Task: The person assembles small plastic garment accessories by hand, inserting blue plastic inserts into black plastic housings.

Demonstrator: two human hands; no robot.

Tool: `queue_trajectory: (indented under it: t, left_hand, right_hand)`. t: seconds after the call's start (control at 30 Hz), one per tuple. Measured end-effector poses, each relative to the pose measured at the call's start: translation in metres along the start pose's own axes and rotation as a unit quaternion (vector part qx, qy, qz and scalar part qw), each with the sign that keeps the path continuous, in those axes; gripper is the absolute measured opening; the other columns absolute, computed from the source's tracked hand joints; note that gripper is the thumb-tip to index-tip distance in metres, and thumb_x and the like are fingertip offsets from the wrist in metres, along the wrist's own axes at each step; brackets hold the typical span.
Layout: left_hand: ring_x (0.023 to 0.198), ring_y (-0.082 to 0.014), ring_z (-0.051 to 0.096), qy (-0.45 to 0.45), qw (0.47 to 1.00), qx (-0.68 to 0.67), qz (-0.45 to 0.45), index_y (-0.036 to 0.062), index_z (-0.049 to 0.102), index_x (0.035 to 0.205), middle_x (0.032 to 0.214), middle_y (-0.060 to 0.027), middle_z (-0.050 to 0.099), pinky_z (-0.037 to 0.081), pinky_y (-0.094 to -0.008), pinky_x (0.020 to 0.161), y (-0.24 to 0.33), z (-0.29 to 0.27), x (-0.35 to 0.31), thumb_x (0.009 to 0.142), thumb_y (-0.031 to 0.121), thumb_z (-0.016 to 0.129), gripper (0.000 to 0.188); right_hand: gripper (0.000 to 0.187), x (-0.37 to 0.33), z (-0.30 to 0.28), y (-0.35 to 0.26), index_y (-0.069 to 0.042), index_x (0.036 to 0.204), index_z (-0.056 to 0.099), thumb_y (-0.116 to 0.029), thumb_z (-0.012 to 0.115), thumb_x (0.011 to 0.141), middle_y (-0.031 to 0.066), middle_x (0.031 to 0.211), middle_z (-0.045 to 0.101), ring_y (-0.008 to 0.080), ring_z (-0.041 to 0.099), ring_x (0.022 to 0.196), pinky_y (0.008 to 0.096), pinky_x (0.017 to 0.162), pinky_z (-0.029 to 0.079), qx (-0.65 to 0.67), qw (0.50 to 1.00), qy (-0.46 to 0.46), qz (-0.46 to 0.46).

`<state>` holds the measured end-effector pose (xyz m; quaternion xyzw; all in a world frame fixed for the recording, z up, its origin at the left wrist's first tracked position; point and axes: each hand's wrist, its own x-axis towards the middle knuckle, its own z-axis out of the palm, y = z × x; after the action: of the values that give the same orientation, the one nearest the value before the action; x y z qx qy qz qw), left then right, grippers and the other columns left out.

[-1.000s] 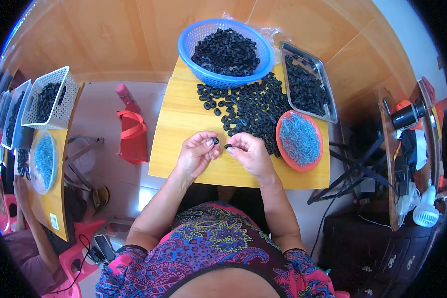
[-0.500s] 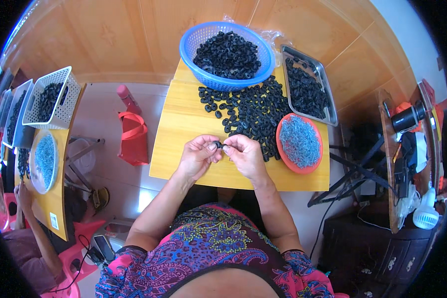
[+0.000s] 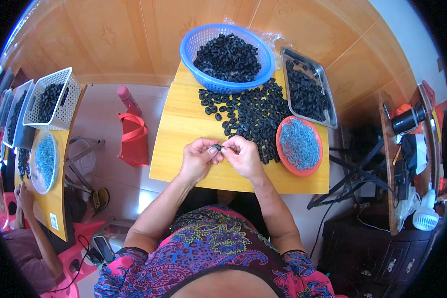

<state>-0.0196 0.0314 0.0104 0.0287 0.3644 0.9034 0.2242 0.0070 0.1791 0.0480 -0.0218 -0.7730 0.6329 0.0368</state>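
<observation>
Your tabletop (image 3: 179, 134) looked like smooth wood, the blue basket (image 3: 208, 83) glossy plastic, the tray (image 3: 310, 72) shiny metal; the black pieces (image 3: 256, 114) looked matt, your top (image 3: 223, 238) printed cloth.

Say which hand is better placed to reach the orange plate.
Right, I'd judge: the right hand is nearer the orange plate; the left hand is farther off. Both are busy at a small black piece.
</observation>
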Motion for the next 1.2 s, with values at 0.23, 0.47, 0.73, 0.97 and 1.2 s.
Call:
queue_trajectory:
  t: [0.23, 0.47, 0.73, 0.97, 1.2]
  left_hand:
    - [0.066, -0.0173, 0.062, 0.03, 0.995, 0.088, 0.046, -0.0032, 0.058, 0.1, 0.08, -0.0142, 0.064, 0.048, -0.0248, 0.056, -0.007, 0.002, -0.002, 0.087, -0.009, 0.052, 0.015]
    - [0.064, -0.0192, 0.061, -0.019, 0.999, 0.024, 0.023, -0.0027, 0.059, 0.101, 0.082, -0.0154, 0.063, 0.05, -0.0276, 0.056, -0.001, -0.002, -0.003, 0.088, -0.007, 0.051, 0.016]
    - [0.067, -0.0162, 0.061, -0.025, 0.998, 0.064, -0.012, -0.0034, 0.059, 0.1, 0.083, -0.0145, 0.064, 0.05, -0.0257, 0.059, 0.001, 0.005, -0.005, 0.088, -0.006, 0.053, 0.014]
    - [0.073, -0.0173, 0.062, -0.029, 0.986, 0.162, 0.024, -0.0057, 0.052, 0.117, 0.088, -0.0115, 0.062, 0.05, -0.0261, 0.064, -0.004, 0.014, -0.006, 0.089, -0.002, 0.055, 0.029]
    - [0.075, -0.0168, 0.061, -0.011, 0.988, 0.151, 0.008, -0.0083, 0.047, 0.121, 0.09, -0.0093, 0.06, 0.05, -0.026, 0.066, -0.002, 0.013, -0.003, 0.089, -0.001, 0.055, 0.034]
  right_hand:
    - [0.005, -0.002, 0.004, -0.024, 0.002, 0.085, 0.06, 0.006, 0.06, 0.082, 0.0034, 0.075, 0.063, 0.0047, 0.058, 0.066, 0.0195, 0.056, 0.047, -0.12, 0.993, -0.013, 0.005]
    - [0.014, 0.009, -0.015, -0.003, 0.003, 0.093, 0.057, 0.0, 0.066, 0.082, 0.006, 0.078, 0.062, 0.0114, 0.059, 0.067, 0.0237, 0.063, 0.049, 0.203, 0.968, -0.134, 0.055]
    - [0.015, 0.01, -0.019, -0.004, -0.001, 0.086, 0.055, -0.001, 0.069, 0.08, 0.002, 0.074, 0.06, 0.0074, 0.057, 0.066, 0.0212, 0.06, 0.048, 0.119, 0.98, -0.147, 0.063]
    - [0.005, 0.002, -0.042, -0.01, -0.001, 0.086, 0.06, 0.0, 0.063, 0.082, 0.0012, 0.074, 0.06, 0.0073, 0.058, 0.065, 0.0211, 0.057, 0.049, 0.046, 0.993, -0.068, 0.087]
    - [0.014, 0.061, -0.2, -0.028, 0.003, 0.092, 0.06, 0.004, 0.06, 0.078, 0.0088, 0.078, 0.062, 0.0127, 0.058, 0.06, 0.0253, 0.055, 0.051, 0.106, 0.966, 0.235, 0.002]
